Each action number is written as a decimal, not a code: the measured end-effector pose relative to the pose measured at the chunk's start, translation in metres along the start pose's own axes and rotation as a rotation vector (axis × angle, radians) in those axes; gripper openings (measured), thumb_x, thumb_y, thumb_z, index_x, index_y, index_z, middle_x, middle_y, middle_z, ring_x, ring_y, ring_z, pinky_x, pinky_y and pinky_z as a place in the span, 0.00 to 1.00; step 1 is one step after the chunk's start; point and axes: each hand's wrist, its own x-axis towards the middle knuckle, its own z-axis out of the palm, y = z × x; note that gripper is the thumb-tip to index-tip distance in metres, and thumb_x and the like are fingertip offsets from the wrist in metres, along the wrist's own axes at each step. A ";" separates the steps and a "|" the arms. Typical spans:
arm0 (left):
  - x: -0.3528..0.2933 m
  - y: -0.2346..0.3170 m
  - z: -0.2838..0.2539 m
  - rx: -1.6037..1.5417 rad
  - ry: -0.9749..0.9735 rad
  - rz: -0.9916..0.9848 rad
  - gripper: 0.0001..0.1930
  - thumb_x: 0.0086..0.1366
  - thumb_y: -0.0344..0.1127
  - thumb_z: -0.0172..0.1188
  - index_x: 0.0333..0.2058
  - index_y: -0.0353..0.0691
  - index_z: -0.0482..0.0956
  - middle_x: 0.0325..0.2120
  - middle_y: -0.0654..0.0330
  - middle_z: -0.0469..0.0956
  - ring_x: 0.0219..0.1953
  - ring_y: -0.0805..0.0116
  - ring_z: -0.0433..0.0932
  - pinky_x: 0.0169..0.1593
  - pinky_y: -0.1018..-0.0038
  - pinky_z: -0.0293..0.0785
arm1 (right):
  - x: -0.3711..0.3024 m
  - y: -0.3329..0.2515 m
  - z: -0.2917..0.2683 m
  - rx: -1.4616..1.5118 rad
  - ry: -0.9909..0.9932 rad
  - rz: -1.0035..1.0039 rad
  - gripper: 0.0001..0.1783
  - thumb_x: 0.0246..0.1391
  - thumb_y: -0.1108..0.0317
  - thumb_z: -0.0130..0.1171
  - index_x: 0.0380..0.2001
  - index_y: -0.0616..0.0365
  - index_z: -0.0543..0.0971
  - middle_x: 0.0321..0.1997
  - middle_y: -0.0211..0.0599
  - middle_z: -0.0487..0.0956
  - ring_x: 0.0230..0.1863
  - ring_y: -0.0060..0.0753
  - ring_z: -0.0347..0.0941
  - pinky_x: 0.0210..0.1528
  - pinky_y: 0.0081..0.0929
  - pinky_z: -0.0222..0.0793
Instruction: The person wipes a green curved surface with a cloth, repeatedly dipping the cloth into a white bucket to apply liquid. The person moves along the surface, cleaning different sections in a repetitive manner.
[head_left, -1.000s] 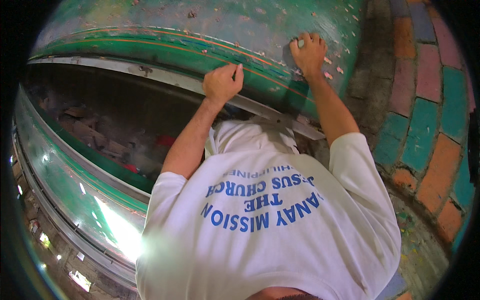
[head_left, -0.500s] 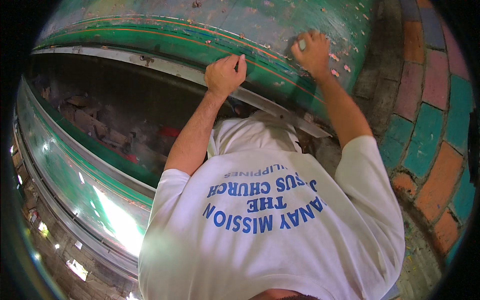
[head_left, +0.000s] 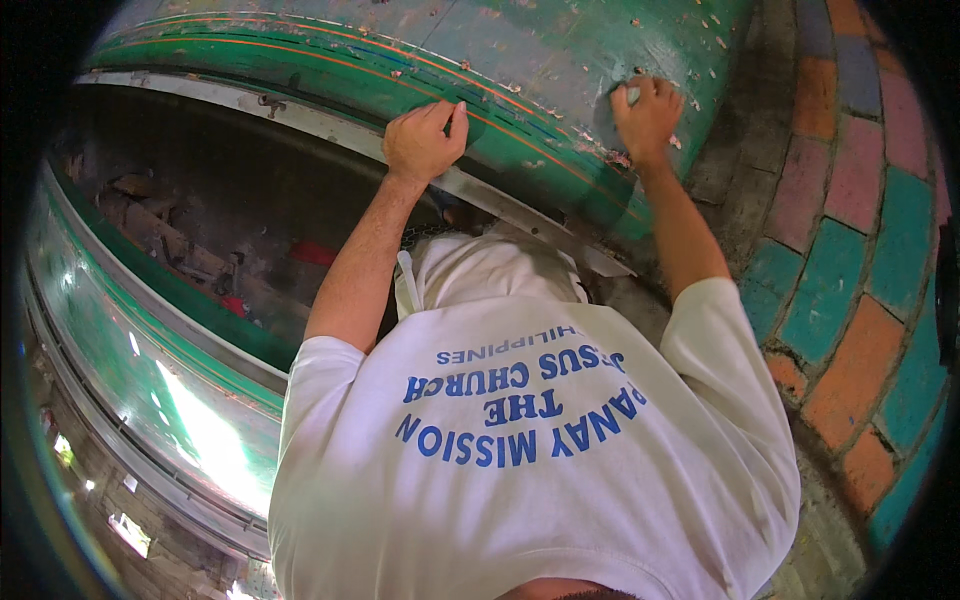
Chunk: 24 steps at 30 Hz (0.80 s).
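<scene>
A green painted metal panel (head_left: 520,60), curved, chipped and flaking, striped orange, edged below by a grey metal strip (head_left: 330,120).

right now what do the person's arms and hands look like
Both arms are bare from the short sleeves down: the left hand and the right hand wear no gloves, rings or watch that can be seen. The sleeves belong to a loose white t-shirt with blue block lettering printed across the chest. No bands or marks show on either forearm.
</scene>
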 end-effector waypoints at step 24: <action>-0.044 0.156 0.073 0.005 -0.048 -0.242 0.21 0.74 0.48 0.63 0.24 0.41 0.80 0.19 0.49 0.79 0.23 0.40 0.80 0.28 0.50 0.74 | -0.007 0.004 -0.016 0.311 -0.137 -0.278 0.17 0.55 0.53 0.67 0.41 0.52 0.86 0.48 0.44 0.79 0.55 0.51 0.74 0.59 0.51 0.66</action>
